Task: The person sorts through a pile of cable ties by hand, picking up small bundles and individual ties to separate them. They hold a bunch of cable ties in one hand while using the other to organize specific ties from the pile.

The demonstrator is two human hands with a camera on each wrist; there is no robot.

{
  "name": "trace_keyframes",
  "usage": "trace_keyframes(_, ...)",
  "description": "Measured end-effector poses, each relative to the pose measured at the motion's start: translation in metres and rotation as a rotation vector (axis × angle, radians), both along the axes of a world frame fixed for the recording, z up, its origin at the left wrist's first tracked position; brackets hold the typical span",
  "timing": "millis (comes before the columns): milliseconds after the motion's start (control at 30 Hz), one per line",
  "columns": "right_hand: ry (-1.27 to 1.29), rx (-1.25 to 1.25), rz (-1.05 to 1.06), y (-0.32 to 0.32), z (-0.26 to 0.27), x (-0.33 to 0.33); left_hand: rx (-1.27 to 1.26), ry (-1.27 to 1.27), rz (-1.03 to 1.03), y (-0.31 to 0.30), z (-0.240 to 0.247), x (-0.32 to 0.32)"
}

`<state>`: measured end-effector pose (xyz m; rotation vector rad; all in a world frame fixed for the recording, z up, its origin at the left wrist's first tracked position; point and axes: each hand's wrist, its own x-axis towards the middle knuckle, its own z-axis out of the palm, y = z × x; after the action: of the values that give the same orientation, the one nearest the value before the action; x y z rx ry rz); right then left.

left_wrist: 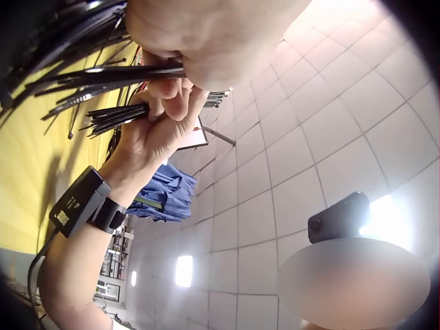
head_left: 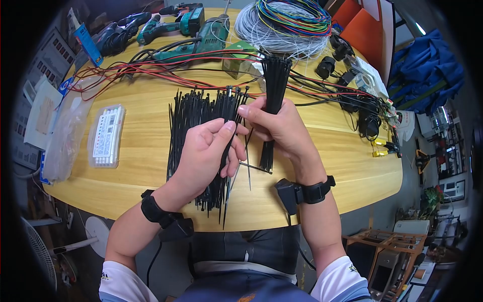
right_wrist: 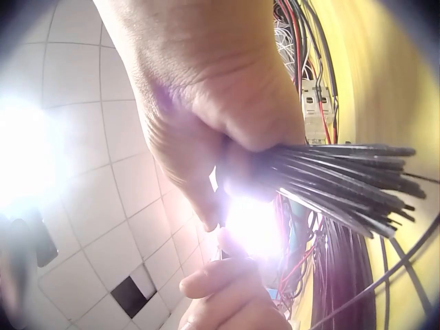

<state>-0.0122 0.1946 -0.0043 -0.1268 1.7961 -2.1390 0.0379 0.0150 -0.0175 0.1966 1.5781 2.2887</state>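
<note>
A person sits at a round wooden worktop [head_left: 327, 166], seen from above in the head view. The right hand [head_left: 282, 128] grips a bundle of black cable ties [head_left: 275, 80] around its middle. The fingers are curled tight around it and the thumb is pressed across the front. The bundle stands nearly upright, raised off the worktop, with its head ends fanned out at the top. In the right wrist view the same right hand [right_wrist: 220, 103] closes round the bundle [right_wrist: 344, 179], and the tie ends splay towards the right.

The left hand [head_left: 206, 151] is just beside the right, and their thumbs almost meet. Its fingers are curled and, with the thumb, pinch a thin sheaf of cable ties [head_left: 229, 103]. This sheaf runs from above the hand down past the worktop's near edge. In the left wrist view the left hand [left_wrist: 206, 34] fills the top of the picture, with ties passing under its fingers.

Beneath both hands a loose pile of cable ties [head_left: 193, 116] lies spread on the worktop. To the left of the pile are a clear plastic box [head_left: 105, 136] and a clear bag [head_left: 68, 136]. At the far edge lie green power drills [head_left: 196, 30], red and black wires [head_left: 151, 68] and a coil of coloured wire [head_left: 287, 22]. Black plugs [head_left: 367, 116] cluster on the right side.
</note>
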Motion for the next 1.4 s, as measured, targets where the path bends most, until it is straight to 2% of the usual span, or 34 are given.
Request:
trace_keyframes(733, -0.006, -0.077, -0.039, -0.0016, 0.0032, 0.0007, -0.029, 0.007, 0.003, 0.0012, 0.0005, 0.0005)
trace_keyframes(1033, 0.0, 0.013, 0.02, -0.0046, 0.0061, 0.0039, -0.012, 0.0, 0.034, 0.0017, -0.0004, 0.0008)
trace_keyframes(1400, -0.008, 0.001, -0.01, -0.0027, 0.001, 0.0016, -0.001, 0.025, 0.024, 0.001, -0.0034, 0.0002)
